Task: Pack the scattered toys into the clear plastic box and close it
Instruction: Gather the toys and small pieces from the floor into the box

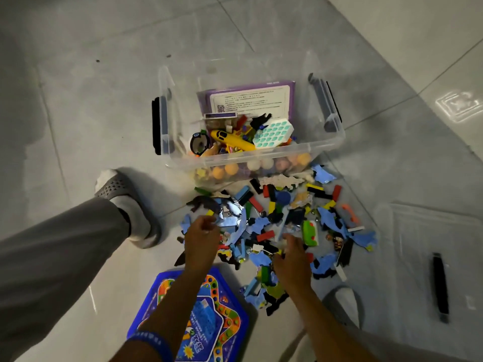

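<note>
1. The clear plastic box (261, 155) stands open on the grey tiled floor (91, 87), with dark latch handles at its two short ends.
2. Inside the box lie a purple booklet (248, 99) leaning on the far wall, a yellow toy plane (231, 139), a white-and-teal bubble pad (273, 133), a round black-rimmed toy (200, 143) and a layer of orange and pale balls (264, 163) against the near wall.
3. The scattered toys (277, 212), flat blue and black pieces, coloured blocks and a green toy car (310, 232), lie heaped on the floor just in front of the box.
4. The left hand (202, 237) reaches into the near-left edge of the heap, its grip curled round some small pieces; which ones I cannot tell.
5. The right hand (291, 259) rests on the heap's near middle, fingers spread and relaxed.
6. A blue game board (209, 304) lies on the floor under the left forearm.
7. The clear lid (428, 244) with its black handle lies on the floor right of the heap.
</note>
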Demonstrator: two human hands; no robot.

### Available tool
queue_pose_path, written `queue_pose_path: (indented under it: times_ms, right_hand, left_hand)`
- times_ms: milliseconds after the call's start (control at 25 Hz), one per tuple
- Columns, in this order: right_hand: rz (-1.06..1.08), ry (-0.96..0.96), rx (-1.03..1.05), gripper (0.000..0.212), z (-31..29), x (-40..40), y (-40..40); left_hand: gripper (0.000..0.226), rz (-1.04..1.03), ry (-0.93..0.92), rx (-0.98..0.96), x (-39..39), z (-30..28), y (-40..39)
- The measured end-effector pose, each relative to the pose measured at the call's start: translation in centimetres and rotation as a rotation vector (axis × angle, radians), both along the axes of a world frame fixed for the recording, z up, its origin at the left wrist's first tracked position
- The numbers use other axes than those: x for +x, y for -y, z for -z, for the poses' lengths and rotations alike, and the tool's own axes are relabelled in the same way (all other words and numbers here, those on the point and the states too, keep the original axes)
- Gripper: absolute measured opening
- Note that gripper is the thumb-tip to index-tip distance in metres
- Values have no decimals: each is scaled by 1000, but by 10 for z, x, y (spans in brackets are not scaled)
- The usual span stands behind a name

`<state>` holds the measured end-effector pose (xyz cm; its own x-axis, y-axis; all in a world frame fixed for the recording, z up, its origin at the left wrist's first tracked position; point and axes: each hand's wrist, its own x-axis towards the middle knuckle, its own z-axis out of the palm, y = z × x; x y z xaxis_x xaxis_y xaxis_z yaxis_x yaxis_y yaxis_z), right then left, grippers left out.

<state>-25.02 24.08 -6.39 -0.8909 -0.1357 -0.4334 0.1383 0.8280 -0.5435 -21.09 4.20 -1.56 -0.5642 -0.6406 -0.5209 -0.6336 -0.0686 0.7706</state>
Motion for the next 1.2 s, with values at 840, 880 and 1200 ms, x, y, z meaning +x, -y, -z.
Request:
queue_pose_path:
  times_ms: [840,880,1200]
  right_hand:
    - [113,80,181,72,33,-42,82]
    - [138,93,192,71,33,-39,81]
    - [484,421,-707,39,28,-42,68]
  left_hand:
    - [71,372,272,-245,-39,86,-39]
    - [63,380,257,-230,-41,86,-42]
    - [39,362,45,371,-55,61,-40]
